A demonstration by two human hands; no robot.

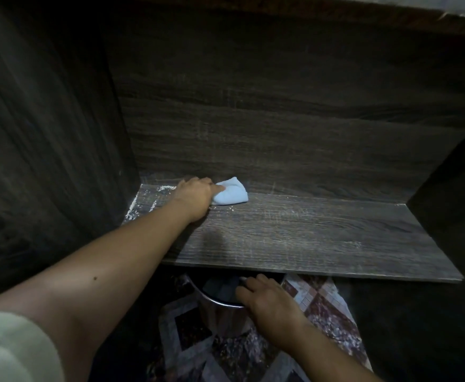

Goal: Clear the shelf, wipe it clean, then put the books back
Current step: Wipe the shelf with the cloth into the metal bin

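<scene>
Shelf (308, 238) is standing bare of books, a dark wood-grain board set inside a dim cabinet, so the wiping step is the one going on. The person's left hand (195, 195) is reaching to the back left of the board, fingers bunched around a pale blue cloth (232, 194) and pressing it onto the wood close to the back wall. White crumbs (143, 208) are lying scattered in the left corner, just to the left of that hand, with a few specks near the cloth. The right hand (270, 300) is waiting below the front edge, fingers curling over the rim of what is probably a metal pail (217, 312); the light is poor down there. I'd judge the next move is calling for a sweep of the cloth into that corner, dragging the crumbs forward over the edge and into the pail beneath. The books are not showing anywhere. A patterned rug (325, 307) is covering the floor under the shelf.
</scene>
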